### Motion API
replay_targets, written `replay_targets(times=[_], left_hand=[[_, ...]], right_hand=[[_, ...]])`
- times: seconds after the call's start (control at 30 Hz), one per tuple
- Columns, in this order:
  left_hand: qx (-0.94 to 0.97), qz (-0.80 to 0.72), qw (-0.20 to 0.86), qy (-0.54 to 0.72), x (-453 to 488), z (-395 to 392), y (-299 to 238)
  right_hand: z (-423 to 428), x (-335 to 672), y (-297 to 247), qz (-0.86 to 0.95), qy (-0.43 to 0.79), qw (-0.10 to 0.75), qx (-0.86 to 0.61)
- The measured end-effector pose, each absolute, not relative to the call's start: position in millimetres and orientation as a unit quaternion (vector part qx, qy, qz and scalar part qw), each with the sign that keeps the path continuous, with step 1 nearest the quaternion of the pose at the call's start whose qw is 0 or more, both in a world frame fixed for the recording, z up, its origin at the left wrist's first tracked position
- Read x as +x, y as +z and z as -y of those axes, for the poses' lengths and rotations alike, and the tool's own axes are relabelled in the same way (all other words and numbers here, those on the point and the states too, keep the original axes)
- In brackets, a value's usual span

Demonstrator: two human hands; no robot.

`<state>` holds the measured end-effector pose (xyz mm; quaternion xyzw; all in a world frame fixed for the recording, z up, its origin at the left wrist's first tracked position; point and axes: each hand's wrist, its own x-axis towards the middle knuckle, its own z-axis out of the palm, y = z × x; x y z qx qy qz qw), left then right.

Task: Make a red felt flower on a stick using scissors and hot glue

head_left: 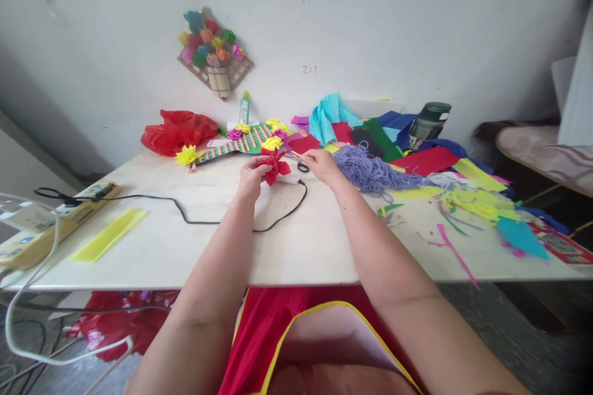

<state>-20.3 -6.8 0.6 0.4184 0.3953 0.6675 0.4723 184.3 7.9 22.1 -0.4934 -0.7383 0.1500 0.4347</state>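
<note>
A red paper flower (275,166) with pointed petals is pinched in the fingers of my left hand (252,174), above the middle of the table. My right hand (321,165) is level with it, fingers closed on a thin pale stick (298,155) that points toward the flower. Just under that hand a black ring-shaped handle (302,167) shows; the rest of it is hidden. Behind the flower lies a guitar-shaped craft piece (245,142), green with striped rows and decorated with yellow and purple paper flowers.
Purple yarn (365,170), coloured paper sheets (426,162) and a dark bottle (430,122) crowd the right side. Red crepe paper (178,132) and a glue tube (244,108) sit at the back. A black cable (180,210) runs from the power strip (60,222); a yellow strip (110,234) lies nearby.
</note>
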Motion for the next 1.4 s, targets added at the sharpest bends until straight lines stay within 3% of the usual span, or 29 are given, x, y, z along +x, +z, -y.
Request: replay_targets(times=[0.73,0.9,1.17,1.4], left_hand=[[0.425,-0.404,0.455,0.670,-19,8,0],[0.427,-0.408,0.457,0.665,-19,8,1],[0.427,-0.402,0.461,0.666,-18,11,3],[0.423,-0.406,0.459,0.668,-16,10,2]], right_hand=[[-1,184,21,0.725,0.048,0.342,-0.596],[-4,185,16,0.727,0.080,0.371,-0.572],[-13,184,8,0.723,0.258,0.451,-0.457],[-9,183,13,0.707,0.249,0.461,-0.475]])
